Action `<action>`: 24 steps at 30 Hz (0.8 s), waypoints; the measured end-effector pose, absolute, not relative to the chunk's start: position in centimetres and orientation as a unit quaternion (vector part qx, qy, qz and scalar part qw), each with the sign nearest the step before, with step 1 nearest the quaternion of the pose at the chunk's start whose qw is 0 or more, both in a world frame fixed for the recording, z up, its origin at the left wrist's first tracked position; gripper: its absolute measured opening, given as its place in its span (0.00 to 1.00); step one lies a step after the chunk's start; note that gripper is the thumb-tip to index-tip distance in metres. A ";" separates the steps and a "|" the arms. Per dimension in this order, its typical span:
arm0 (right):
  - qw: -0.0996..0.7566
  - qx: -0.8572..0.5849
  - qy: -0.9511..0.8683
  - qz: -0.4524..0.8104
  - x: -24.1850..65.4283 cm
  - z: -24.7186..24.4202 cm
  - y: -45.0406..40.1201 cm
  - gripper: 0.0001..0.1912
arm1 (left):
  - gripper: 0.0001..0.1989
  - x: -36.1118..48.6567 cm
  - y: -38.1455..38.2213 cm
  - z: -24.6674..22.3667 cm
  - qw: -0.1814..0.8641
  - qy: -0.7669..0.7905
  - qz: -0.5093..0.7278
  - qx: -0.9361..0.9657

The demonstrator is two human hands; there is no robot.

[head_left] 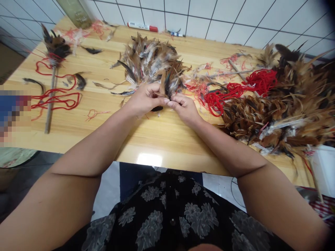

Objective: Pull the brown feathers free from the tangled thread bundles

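Both my hands meet over the middle of the wooden table. My left hand (146,99) pinches the base of a small bunch of feathers (165,83) between thumb and fingers. Against the same base, my right hand (184,107) has its thumb and fingers pressed together, its tip touching my left thumb. The bunch points up and away from me, dark and brown. Just behind it lies a loose pile of brown and grey feathers (154,57). Red yarn (239,92) lies tangled to the right of my right hand.
On the table (167,139), a stick with dark feathers (51,97) and looped red yarn lies left. Large brown feather bundles (264,115) fill the right. A red marker (142,27) and a greenish container (75,14) are by the tiled wall. A white container (324,170) stands front right.
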State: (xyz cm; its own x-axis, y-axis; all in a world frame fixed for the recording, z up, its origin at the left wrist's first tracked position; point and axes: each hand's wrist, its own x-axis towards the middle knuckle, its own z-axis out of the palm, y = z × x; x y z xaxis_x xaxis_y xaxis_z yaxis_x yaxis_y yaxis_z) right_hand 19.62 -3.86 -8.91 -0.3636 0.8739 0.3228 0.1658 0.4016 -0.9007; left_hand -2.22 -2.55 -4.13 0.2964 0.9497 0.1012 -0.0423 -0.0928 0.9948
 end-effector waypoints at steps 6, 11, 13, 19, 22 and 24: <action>0.442 -0.371 -0.692 0.434 19.6 -8.8 -3.9 0.37 | 0.32 -2.6 -1.7 -5.5 0.558 0.329 0.420 0.636; 0.513 -0.419 -0.560 0.498 19.2 -8.5 -3.8 0.37 | 0.21 -3.0 -1.2 -5.4 0.445 0.383 0.470 0.659; 0.532 -0.436 -0.513 0.514 19.2 -8.3 -3.5 0.38 | 0.15 -2.8 -0.9 -4.5 0.395 0.418 0.467 0.672; 0.566 -0.467 -0.448 0.511 19.5 -8.0 -2.6 0.41 | 0.14 0.3 1.1 -2.0 0.331 0.489 0.365 0.720; 0.587 -0.464 -0.436 0.500 19.5 -8.1 -2.2 0.42 | 0.13 1.9 1.9 -2.3 0.282 0.508 0.293 0.759; 0.599 -0.464 -0.429 0.493 19.6 -8.3 -1.9 0.41 | 0.13 2.1 2.0 -2.6 0.254 0.523 0.268 0.768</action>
